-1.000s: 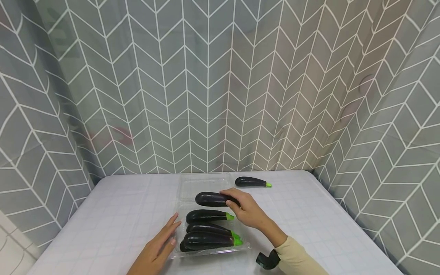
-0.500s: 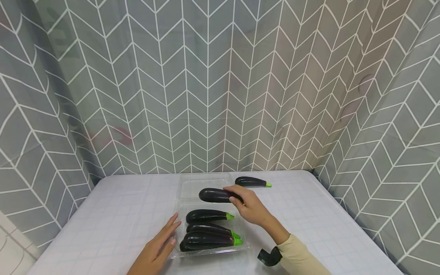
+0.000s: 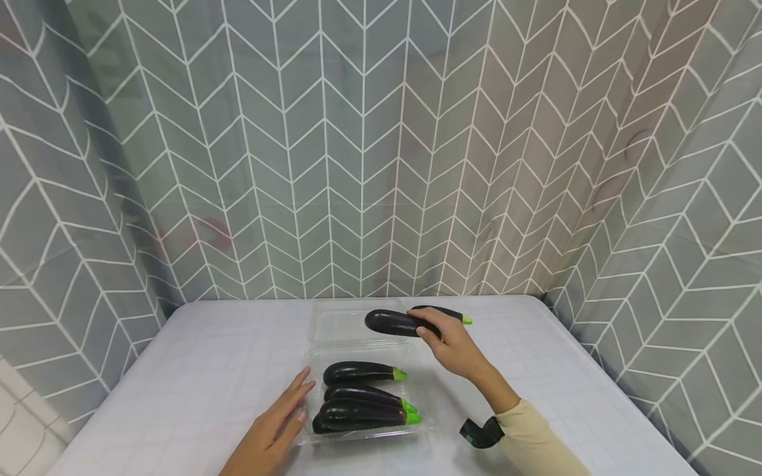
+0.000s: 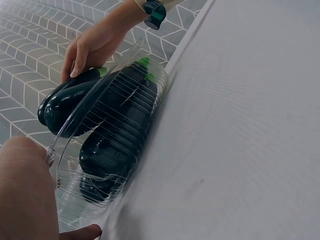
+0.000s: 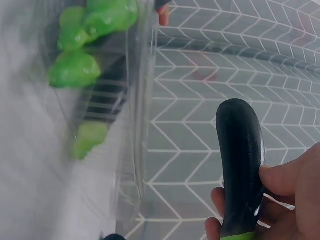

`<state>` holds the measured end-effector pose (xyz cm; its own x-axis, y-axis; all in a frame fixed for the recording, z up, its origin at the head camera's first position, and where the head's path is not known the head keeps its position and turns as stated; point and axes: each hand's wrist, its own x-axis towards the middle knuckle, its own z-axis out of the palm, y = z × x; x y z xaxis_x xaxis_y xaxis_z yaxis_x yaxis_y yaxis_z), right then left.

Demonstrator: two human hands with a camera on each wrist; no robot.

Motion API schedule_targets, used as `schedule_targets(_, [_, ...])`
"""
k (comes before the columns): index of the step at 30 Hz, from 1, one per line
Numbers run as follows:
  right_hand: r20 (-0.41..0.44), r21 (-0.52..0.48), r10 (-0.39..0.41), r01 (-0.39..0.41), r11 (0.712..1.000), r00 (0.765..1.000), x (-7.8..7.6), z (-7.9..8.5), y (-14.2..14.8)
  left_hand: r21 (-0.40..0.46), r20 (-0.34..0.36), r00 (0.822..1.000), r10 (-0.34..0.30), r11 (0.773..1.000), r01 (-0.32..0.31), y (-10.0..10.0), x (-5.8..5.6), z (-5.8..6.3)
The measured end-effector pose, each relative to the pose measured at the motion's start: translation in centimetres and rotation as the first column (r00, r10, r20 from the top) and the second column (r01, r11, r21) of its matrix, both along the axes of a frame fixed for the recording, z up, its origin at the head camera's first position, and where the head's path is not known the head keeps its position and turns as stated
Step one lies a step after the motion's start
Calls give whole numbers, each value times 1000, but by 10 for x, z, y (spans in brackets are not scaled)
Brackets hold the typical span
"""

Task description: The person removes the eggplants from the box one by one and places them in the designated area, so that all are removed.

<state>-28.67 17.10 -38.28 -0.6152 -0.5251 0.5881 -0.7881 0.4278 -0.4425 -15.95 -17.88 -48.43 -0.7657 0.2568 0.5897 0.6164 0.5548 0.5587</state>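
In the head view my right hand (image 3: 455, 340) grips a dark eggplant (image 3: 389, 322) by its stem end, held up over the open lid of a clear plastic container (image 3: 419, 370). The right wrist view shows that eggplant (image 5: 240, 155) with fingers and thumb wrapped round its lower part, just above the green stem. Several more eggplants (image 3: 363, 413) lie in the container's tray, their green stems pointing right. Against the tray's left side rests my left hand (image 3: 270, 426), its fingers extended. From the left wrist, the container wall (image 4: 120, 105) stands close beside that hand.
Another eggplant (image 3: 464, 320) lies on the white-covered table (image 3: 238, 344) at the back, partly hidden behind my right hand. The clear lid (image 3: 336, 324) lies folded back behind the tray. Patterned curtains (image 3: 381, 165) stand at the back and both sides.
My right hand has carried the eggplant up, back and to the right, away from the tray and toward the eggplant at the back. The left hand has stayed at the container's side.
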Motion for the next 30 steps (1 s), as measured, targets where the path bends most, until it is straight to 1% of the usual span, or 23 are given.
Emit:
schedule_targets(8, [3, -5, -24, 24, 1000, 1000, -9, 7, 12, 4, -17, 1000, 2, 1000, -2, -1, -1, -1])
schedule_targets(18, [2, 3, -85, 85, 996, 996, -20, 6, 24, -5, 11, 1000, -8, 1000, 8, -1, 0, 0])
schedule_targets(25, [8, 16, -121, 121, 993, 993, -27, 3, 31, 12, 47, 999, 17, 1000, -18, 1, 2, 3])
schedule_targets(30, [23, 24, -137, 136, 990, 990, -30, 3, 35, 10, 43, 999, 27, 1000, -28, 2, 2, 3])
